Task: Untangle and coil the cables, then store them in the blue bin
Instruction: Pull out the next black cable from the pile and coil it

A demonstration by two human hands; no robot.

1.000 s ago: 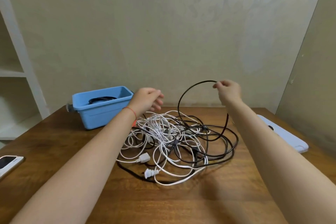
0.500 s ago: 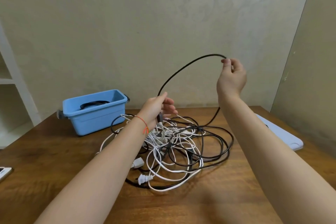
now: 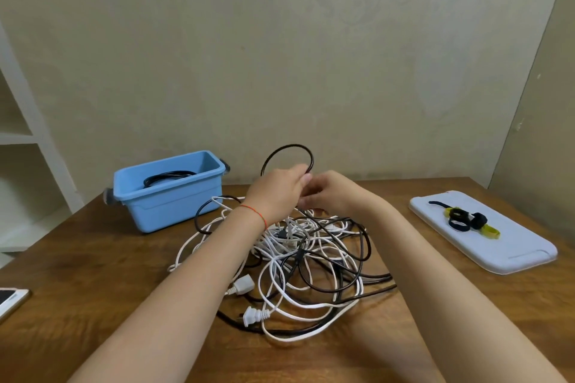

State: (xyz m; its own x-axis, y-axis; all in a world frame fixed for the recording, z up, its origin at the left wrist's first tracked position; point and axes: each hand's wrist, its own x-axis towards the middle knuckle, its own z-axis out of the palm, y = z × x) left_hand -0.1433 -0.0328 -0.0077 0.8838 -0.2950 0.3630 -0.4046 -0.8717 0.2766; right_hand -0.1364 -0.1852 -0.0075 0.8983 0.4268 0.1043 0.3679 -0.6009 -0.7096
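A tangle of white and black cables (image 3: 298, 261) lies in the middle of the wooden table. Above its far side my left hand (image 3: 277, 193) and my right hand (image 3: 333, 196) meet. A small loop of black cable (image 3: 287, 151) stands up from my left hand's fingers, which grip it. My right hand's fingers curl at the same cable just beside the left; its exact hold is hidden. The blue bin (image 3: 169, 196) stands at the back left with a coiled black cable (image 3: 168, 177) inside.
A white tray (image 3: 497, 246) at the right holds black and yellow cable ties (image 3: 466, 219). A phone (image 3: 11, 300) lies at the left table edge. White shelves (image 3: 28, 140) stand at the far left. Two white plugs (image 3: 249, 298) lie at the tangle's near side.
My right hand came down from high on the right and joined my left hand. The long black arc between them has become a small loop above the left hand.
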